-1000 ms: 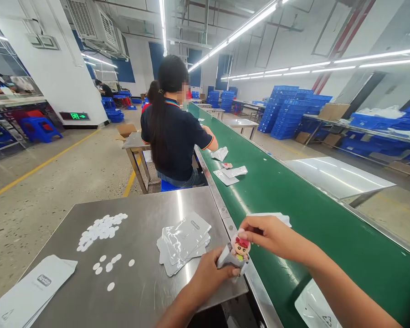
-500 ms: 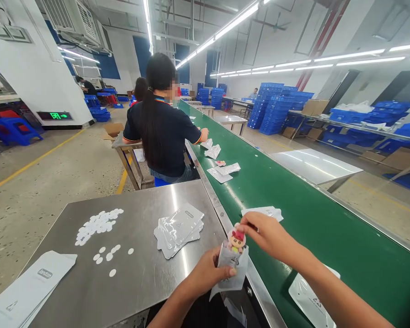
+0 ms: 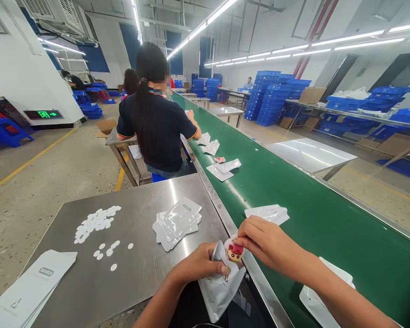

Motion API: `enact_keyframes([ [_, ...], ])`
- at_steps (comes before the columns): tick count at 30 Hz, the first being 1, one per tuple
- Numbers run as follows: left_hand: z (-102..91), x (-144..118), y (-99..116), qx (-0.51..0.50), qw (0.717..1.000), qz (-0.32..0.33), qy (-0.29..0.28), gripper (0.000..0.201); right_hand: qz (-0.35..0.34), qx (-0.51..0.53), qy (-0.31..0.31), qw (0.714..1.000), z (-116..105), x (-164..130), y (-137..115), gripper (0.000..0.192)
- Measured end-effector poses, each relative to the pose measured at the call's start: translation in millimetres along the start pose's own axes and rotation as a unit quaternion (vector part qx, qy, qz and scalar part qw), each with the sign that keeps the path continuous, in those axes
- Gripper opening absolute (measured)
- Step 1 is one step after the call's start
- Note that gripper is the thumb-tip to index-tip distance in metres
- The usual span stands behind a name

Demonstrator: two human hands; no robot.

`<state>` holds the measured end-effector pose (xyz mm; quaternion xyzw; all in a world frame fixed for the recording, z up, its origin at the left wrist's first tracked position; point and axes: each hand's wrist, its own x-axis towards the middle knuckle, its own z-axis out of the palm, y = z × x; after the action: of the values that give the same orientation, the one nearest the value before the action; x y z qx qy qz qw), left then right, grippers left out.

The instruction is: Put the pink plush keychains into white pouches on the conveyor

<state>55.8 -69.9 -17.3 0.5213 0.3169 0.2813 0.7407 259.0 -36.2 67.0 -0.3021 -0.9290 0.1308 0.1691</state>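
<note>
My left hand pinches the open mouth of a clear plastic pouch that hangs below the table edge. My right hand grips a small cartoon figure with a red hat, its head poking out of the pouch mouth. Both hands meet at the corner where the steel table joins the green conveyor belt. A stack of empty pouches lies on the table just ahead of my left hand.
White round stickers and flat white sleeves lie on the table's left. More pouches lie on the belt. A co-worker in a dark shirt sits ahead at the belt. Blue crates stack at the right.
The figure has gone lower into the pouch, and both hands have dropped toward the table edge. The camera has tilted slightly, shifting the scene leftward.
</note>
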Motion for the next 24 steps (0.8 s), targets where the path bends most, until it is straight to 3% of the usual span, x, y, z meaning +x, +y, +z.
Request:
enact_keyframes([
  [7, 12.2, 10.4, -0.5, 0.040, 0.996, 0.027, 0.075, 0.027, 0.082, 0.038, -0.046, 0.995, 18.9, -3.4, 3.2, 0.031],
  [11, 23.6, 22.0, 2.8, 0.082, 0.986, 0.043, 0.141, 0.027, 0.050, 0.101, -0.068, 0.991, 16.7, -10.8, 4.5, 0.034],
  [14, 32.4, 31.6, 5.8, 0.134, 0.967, 0.050, 0.211, 0.019, 0.064, 0.112, -0.090, 0.987, 11.0, -15.2, 5.8, 0.031],
  [17, 35.1, 37.2, 12.1, 0.189, 0.956, 0.085, 0.206, 0.028, 0.050, 0.145, -0.105, 0.983, 4.7, -13.8, 14.4, 0.032],
  [19, 29.6, 37.4, 14.9, 0.195, 0.960, 0.102, 0.173, 0.053, 0.061, 0.171, -0.096, 0.979, 1.7, -10.3, 29.9, 0.037],
  [21, 17.6, 35.8, 13.6, 0.178, 0.962, 0.106, 0.176, 0.076, 0.117, 0.155, -0.072, 0.978, 1.5, -6.1, 56.4, 0.043],
  [24, -6.4, 32.6, 4.9, 0.135, 0.953, 0.120, 0.243, 0.068, 0.232, 0.020, -0.052, 0.971, 6.7, 0.1, 112.4, 0.047],
])
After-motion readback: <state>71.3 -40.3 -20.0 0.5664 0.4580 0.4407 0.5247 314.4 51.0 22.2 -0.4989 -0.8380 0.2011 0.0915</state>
